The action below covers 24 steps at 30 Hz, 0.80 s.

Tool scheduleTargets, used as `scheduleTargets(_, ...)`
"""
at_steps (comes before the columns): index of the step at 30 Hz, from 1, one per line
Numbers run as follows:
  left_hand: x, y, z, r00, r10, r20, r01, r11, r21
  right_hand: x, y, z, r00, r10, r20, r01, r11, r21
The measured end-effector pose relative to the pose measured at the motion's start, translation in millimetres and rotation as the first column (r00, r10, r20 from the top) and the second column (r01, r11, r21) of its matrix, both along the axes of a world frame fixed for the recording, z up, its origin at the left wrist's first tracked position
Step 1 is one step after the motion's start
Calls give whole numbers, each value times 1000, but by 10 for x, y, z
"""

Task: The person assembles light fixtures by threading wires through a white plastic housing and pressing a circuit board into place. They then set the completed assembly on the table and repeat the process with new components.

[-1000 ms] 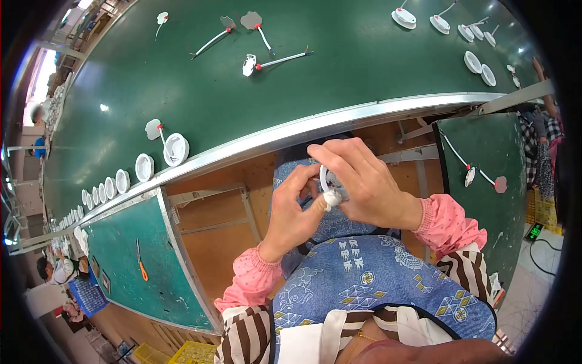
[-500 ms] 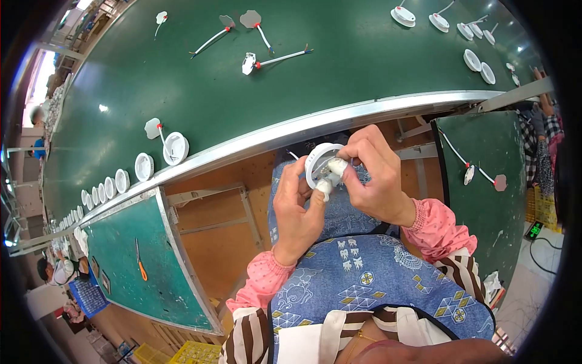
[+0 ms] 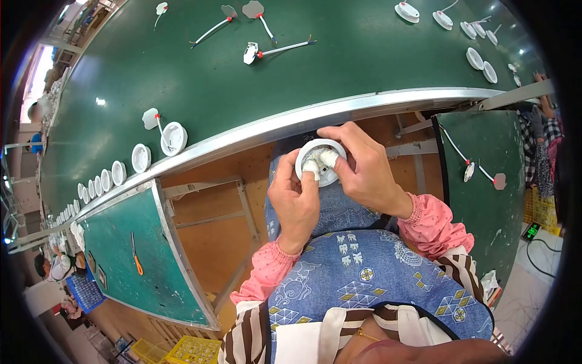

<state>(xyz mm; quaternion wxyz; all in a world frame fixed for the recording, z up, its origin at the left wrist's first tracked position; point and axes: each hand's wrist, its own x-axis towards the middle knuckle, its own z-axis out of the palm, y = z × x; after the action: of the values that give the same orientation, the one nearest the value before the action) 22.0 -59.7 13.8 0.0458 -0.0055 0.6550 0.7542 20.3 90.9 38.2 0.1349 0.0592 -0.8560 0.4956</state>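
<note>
Above my lap I hold a white round lamp housing (image 3: pixel 328 181), its open side facing up toward me. A small board with yellowish dots shows inside it, partly covered by my thumbs. My left hand (image 3: pixel 293 203) grips the left rim, with its white-wrapped thumb pressed inside. From the right, my right hand (image 3: pixel 368 176) closes on the rim, and its wrapped thumb also pushes into the housing. The fingers beneath are partly hidden. On the bench edge to the left stands another white housing (image 3: pixel 180 128), beside a grey disc (image 3: pixel 150 119) with a white cable.
A row of white housings (image 3: pixel 141 159) runs along the metal bench edge (image 3: pixel 291 121). Several discs with cables (image 3: pixel 286 48) lie on the green bench. Orange-handled scissors (image 3: pixel 138 262) rest on the left side table. More lamp parts (image 3: pixel 407 12) sit at upper right.
The lamp housing has tipped from a slant to facing me more fully. Both thumbs now press down onto the board inside it. The hands have shifted slightly.
</note>
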Motion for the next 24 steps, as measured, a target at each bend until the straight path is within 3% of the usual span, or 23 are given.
scheduleTargets(4,-24,-18,16,996,-28,-85,22,997,-68,-29,6,-21,995,102,-2,-102,994,-38)
scheduleTargets(7,-29,-87,-45,994,-99,-54,92,989,-116,22,-15,-39,995,52,83,-51,999,-14)
scheduleTargets(10,-175,-131,-151,983,-174,-52,162,970,-179,18,-60,-204,973,27,228,24,976,-217)
scheduleTargets(13,-203,-130,-51,951,-172,-257,70,929,-362,35,-153,-240,984,-32,178,114,872,-477)
scheduleTargets(14,-216,-98,-55,910,-133,-392,-29,924,-381,42,-175,-265,985,-56,162,133,845,-517)
scheduleTargets(16,-146,-78,42,942,-119,-313,-9,924,-382,38,-206,-316,986,-102,133,162,789,-593)
scheduleTargets(17,-103,-68,68,958,-108,-267,-2,925,-381,38,-214,-312,987,-106,123,159,786,-597)
scheduleTargets(19,-56,-45,9,981,-69,-183,29,977,-213,59,-244,-298,989,-104,109,149,781,-606)
scheduleTargets(21,-45,-50,-21,993,-24,-118,11,994,-106,64,-204,-241,995,-57,78,87,873,-480)
scheduleTargets(24,-18,-90,-40,982,-44,-183,20,991,-131,26,-135,-138,999,-6,41,19,949,-314)
